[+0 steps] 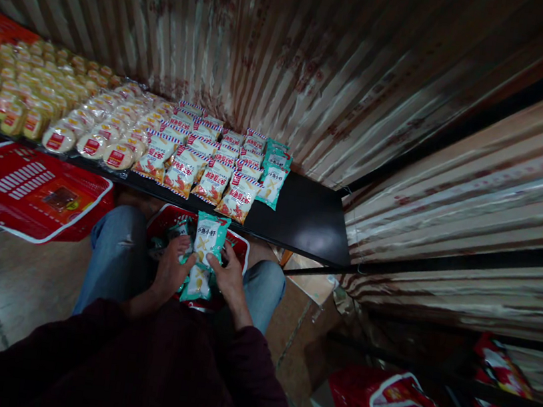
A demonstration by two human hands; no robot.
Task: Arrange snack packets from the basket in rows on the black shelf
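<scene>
Dark maroon cloth sleeves (260,377) are seen closest, and now one glossy teal-and-white plastic snack bag (209,238) is gripped between the fingers of the left hand (172,269) and right hand (231,275), above a red plastic basket (243,248). One row of matching teal bags (272,182) is already stood on the long black shelf (313,216); more bags (198,285) are left below, so that row seems barely begun.
</scene>
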